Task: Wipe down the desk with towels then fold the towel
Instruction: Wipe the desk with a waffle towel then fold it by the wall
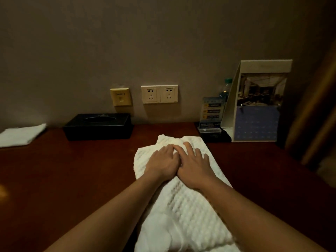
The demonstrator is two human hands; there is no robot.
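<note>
Desk [72, 179] — towel [190, 202] lengthwise toward wall [163, 42]

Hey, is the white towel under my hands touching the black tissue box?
Apart. The head view shows a strip of bare desk between the far left corner of the towel and the right end of the tissue box.

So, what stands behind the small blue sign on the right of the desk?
A clear bottle with a green cap stands behind the blue sign. Only its top shows; the sign and the white brochure holder cover the rest.
</note>
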